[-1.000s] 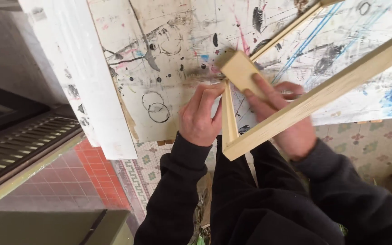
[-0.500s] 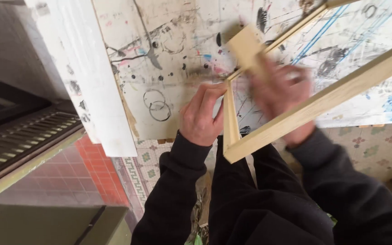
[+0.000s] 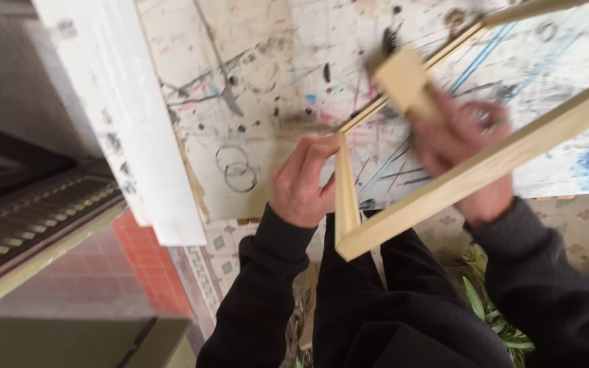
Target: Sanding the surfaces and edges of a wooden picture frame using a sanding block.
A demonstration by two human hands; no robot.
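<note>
One wood frame point(image 3: 485, 160) on one paint-marked table point(image 3: 260, 102), left hand point(image 3: 301, 184) pinching its corner, right hand point(image 3: 468, 146) gripping one block point(image 3: 403, 78)

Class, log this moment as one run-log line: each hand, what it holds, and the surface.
left hand: grips wooden frame at corner | right hand: holds wooden block, blurred | surface: paint-marked board

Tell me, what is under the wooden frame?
Under the wooden frame lies a white board stained with paint marks and ring prints. The right hand and the bars hide parts of it.
</note>
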